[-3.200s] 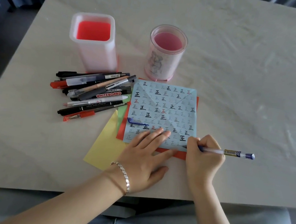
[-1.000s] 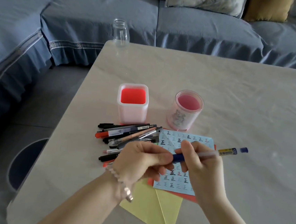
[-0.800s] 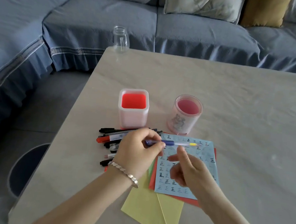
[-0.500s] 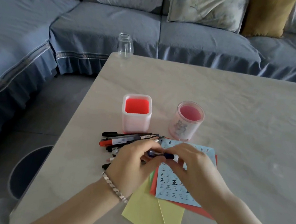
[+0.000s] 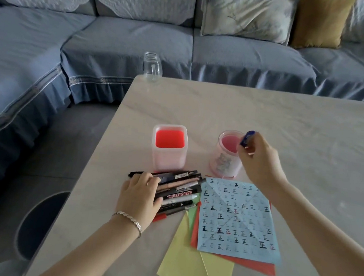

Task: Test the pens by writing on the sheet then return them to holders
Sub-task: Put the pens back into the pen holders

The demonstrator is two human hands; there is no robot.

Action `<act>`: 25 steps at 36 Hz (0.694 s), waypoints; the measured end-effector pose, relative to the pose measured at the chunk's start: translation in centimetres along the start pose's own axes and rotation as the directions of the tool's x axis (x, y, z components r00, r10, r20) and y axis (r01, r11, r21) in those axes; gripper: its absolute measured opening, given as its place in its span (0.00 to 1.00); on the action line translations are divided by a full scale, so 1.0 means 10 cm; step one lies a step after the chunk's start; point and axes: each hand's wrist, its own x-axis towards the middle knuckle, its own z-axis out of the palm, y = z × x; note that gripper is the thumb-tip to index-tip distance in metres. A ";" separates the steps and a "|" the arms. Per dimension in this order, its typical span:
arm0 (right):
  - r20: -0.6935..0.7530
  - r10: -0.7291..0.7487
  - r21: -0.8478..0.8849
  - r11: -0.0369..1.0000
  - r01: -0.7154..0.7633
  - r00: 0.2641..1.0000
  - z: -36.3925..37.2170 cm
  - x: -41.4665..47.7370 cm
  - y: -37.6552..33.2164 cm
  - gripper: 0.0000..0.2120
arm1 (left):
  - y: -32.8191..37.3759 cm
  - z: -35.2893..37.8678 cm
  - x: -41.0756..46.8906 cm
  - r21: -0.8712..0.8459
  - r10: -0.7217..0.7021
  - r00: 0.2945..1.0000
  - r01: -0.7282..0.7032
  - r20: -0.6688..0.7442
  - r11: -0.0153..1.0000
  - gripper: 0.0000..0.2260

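While the right hand (image 5: 261, 163) pinches a blue-capped pen (image 5: 247, 139) at the mouth of the round pink transparent holder (image 5: 224, 164), no pen shows in it or in the square white plastic holder (image 5: 168, 156). The light-blue paper sheet (image 5: 235, 218) carries many test marks. The left hand (image 5: 138, 197) lies on the pile of dark pens (image 5: 180, 193), grip indeterminate. Returns appear largely outstanding.

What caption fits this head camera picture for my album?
Right hand holds a blue pen above the round holder; left hand rests on the pens.
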 end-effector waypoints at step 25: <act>0.293 -0.588 -0.244 0.716 0.654 0.754 0.85 -0.71 -0.21 0.25 | 0.02 -0.25 0.08 0.027 0.092 0.978 -0.099 0.189 0.995 0.16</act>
